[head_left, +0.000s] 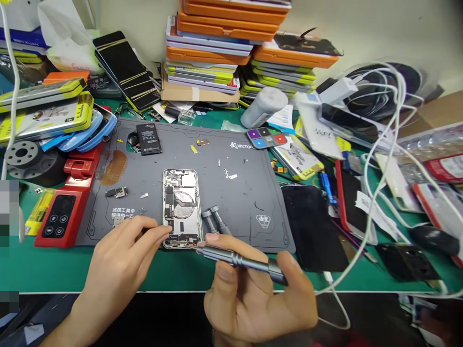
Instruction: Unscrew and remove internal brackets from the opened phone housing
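Note:
An opened phone (190, 207) lies on the grey work mat (238, 217), its inner boards and a round coil showing. My left hand (123, 258) is at the phone's lower left edge, fingertips pinched together; whatever is between them is hidden. In my right hand (260, 294) is a grey screwdriver (235, 258), held nearly level, its tip pointing left at the phone's bottom edge. Two more screwdrivers (217, 219) lie just right of the phone. A black battery (148, 139) rests farther back on the mat, and a small metal part (116, 192) sits to the left.
A red device with a touch panel (60, 217) borders the mat's left side. A dark phone (313, 226) lies to the right, near white cables (383, 159). Orange and yellow boxes (224, 29) are stacked behind. A bottle (264, 107) leans at the back.

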Demonstrator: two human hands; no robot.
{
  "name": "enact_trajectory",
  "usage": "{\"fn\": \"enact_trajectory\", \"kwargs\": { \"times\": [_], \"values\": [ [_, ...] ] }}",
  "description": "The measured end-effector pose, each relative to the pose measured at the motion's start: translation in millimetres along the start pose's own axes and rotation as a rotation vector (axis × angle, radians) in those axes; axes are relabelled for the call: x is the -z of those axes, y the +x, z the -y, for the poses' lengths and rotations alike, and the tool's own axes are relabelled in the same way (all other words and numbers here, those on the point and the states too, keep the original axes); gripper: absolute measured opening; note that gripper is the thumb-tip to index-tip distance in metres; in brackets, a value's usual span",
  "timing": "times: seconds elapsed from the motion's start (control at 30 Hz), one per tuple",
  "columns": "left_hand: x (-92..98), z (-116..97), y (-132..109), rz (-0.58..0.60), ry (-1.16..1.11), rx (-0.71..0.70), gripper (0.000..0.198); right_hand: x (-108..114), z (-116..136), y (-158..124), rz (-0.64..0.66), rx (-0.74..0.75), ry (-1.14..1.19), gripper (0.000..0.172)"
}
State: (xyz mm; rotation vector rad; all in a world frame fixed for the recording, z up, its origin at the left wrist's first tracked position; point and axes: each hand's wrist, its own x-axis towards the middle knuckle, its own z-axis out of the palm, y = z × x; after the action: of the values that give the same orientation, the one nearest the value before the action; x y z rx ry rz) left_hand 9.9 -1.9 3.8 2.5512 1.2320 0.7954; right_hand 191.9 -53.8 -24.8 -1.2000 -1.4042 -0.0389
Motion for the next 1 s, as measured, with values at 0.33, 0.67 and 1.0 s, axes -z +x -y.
{"fn": "enact_trajectory", "kwargs": {
  "times": [0.33,0.67,1.0],
  "values": [
    [2.7,-0.8,7.4,0.069,-0.021,0.020,0.013,-3.5,3.3,4.6,-0.094,-0.057,0.217,0.072],
    [9.8,-9.0,14.7,0.250,-0.003,0.106,0.017,-0.4,4.6,5.8,-0.088,-0.062,0.232,0.072],
    [11.5,-17.3,18.3,0.343,0.028,0.181,0.018,4.1,3.1,1.2,-0.089,-0.061,0.225,0.069]
  ]
}}
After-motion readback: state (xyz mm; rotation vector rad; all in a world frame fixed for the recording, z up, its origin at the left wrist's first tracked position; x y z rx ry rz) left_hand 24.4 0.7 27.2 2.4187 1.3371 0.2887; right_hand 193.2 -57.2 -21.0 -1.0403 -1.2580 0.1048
